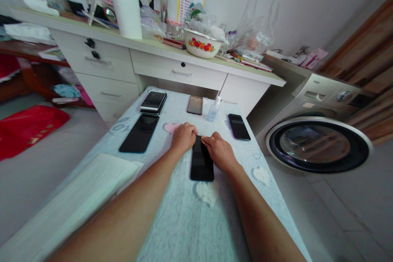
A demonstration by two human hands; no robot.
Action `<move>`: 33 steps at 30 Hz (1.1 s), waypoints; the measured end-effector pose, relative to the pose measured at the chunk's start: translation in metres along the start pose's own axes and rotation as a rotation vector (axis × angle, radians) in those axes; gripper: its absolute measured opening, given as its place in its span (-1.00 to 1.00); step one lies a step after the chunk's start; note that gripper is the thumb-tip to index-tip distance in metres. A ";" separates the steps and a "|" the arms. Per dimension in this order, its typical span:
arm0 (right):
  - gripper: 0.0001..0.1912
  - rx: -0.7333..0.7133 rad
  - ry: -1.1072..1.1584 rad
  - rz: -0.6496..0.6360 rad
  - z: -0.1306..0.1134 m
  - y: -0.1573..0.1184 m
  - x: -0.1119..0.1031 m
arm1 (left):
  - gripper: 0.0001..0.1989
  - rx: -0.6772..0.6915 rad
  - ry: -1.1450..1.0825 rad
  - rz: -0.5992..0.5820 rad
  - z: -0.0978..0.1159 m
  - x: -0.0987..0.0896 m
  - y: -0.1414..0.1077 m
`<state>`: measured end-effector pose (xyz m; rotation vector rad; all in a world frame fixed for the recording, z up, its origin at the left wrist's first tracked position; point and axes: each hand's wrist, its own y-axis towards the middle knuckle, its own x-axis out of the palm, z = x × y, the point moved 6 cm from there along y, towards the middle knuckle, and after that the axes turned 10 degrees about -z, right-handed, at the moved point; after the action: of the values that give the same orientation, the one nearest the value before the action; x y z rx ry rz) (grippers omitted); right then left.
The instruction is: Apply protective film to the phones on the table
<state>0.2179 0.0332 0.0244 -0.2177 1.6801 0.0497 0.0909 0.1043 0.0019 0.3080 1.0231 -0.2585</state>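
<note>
A black smartphone [202, 163] lies face up on the cloth-covered table in front of me. My left hand [183, 138] is closed, its curled fingers gripping the phone's upper left edge. On the upper right of the screen, my right hand [219, 150] has its fingers pressed together. A bit of something orange-pink shows under those fingertips, mostly hidden. Beyond the hands stand a clear spray bottle [214, 109] and a brown phone case [195, 105]. Another phone [239, 127] with a purple edge lies to the right. A pink heart [172, 127] shows beside my left hand.
At the left lie a large black phone [139, 133] and a stack of phones [153, 101]. A long pale folded piece [73, 200] rests along the left side. A cluttered desk [172, 67] with drawers stands behind the table, a front-loading washing machine [310, 90] to the right.
</note>
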 end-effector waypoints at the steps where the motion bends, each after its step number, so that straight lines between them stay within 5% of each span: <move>1: -0.66 0.002 -0.018 -0.015 0.000 -0.001 -0.001 | -0.78 -0.001 0.000 -0.001 0.000 0.000 0.000; 24: -0.68 -0.081 -0.010 -0.017 -0.021 0.012 0.009 | -0.79 0.000 0.016 -0.007 -0.002 0.004 0.002; 33: -0.66 0.001 -0.069 -0.023 -0.011 0.012 0.004 | -0.79 0.011 0.008 0.003 -0.002 0.002 0.002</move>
<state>0.2046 0.0423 0.0207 -0.2327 1.6088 0.0389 0.0908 0.1064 -0.0007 0.3211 1.0294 -0.2602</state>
